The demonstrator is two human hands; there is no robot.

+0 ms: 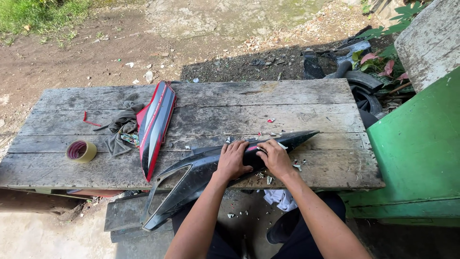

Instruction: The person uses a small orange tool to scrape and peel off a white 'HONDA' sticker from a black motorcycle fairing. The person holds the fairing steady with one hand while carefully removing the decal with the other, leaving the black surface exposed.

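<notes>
views: 1 | our head camera looks steeply down, close over the wooden table [287,96], facing outward toward the dirt yard [96,52]

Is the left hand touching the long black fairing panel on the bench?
Touching. The head view shows the left hand pressed flat on the black fairing panel, fingers curled over its top edge.

my two bare forearms reaching forward and converging, my left hand [233,159] palm down with fingers curled and pressing, my right hand [275,157] close beside it, fingers bent, knuckles up
</notes>
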